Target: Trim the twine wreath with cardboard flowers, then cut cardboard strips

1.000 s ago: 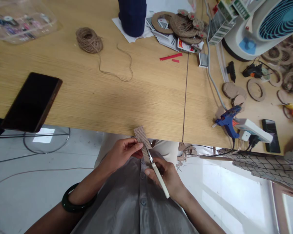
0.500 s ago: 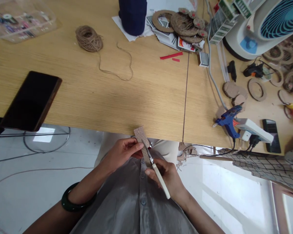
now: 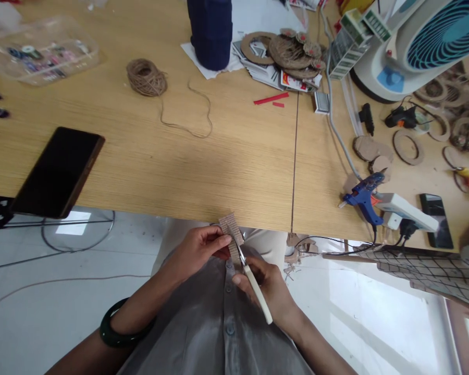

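Between the fingers and thumb of my left hand (image 3: 207, 244) is a narrow strip of brown corrugated cardboard (image 3: 230, 225), held just off the table's front edge above my lap. My right hand (image 3: 268, 284) grips scissors with cream handles (image 3: 259, 297). Their blades lie across the strip beside my left thumb, and part of the strip at the blades stands out at an angle. Its lower end is partly hidden behind the blades and fingers.
A ball of twine (image 3: 146, 78) trails a loose end over the wooden table (image 3: 219, 172). A phone (image 3: 58, 172) lies left. A blue glue gun (image 3: 365, 198) and a power strip (image 3: 408, 211) lie right, below a fan (image 3: 394, 67). Cardboard rings (image 3: 408, 147) lie nearby.
The scissor blades have cut into the cardboard strip, and a piece of it now sticks out to the right. The view has shifted a little; both hands keep their holds.
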The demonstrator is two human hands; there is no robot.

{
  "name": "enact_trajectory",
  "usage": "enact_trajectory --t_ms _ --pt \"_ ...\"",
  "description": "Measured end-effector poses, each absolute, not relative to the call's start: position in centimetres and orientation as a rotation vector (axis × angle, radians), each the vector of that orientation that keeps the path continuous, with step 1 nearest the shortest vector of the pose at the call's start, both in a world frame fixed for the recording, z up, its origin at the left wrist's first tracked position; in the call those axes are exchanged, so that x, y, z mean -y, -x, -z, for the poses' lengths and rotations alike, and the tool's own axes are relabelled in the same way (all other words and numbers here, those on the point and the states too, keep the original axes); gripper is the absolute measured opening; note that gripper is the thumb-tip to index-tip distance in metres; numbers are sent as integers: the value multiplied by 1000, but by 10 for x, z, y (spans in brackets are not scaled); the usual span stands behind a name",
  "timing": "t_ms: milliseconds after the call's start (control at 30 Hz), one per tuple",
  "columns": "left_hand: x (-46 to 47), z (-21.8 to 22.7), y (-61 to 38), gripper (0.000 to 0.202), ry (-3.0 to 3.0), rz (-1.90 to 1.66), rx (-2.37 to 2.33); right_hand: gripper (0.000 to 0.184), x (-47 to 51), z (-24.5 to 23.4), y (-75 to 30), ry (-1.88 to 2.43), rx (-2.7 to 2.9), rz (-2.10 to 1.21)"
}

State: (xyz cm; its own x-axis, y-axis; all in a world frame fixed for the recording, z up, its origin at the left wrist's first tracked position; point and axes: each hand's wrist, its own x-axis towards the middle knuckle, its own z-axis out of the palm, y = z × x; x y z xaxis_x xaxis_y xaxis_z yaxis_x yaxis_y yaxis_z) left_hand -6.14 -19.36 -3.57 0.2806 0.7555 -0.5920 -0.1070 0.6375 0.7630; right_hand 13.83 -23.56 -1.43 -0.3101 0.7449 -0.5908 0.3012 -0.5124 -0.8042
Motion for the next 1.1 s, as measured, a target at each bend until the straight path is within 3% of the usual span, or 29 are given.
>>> enact_trajectory --t_ms 733,1100 --pt "194 32 56 34 -648 -651 -1183 44 238 16 -139 1620 1369 -1852" --pt "119 -34 69 31 -879 -840 -1130 44 160 -51 -131 1424 1538 -1692"
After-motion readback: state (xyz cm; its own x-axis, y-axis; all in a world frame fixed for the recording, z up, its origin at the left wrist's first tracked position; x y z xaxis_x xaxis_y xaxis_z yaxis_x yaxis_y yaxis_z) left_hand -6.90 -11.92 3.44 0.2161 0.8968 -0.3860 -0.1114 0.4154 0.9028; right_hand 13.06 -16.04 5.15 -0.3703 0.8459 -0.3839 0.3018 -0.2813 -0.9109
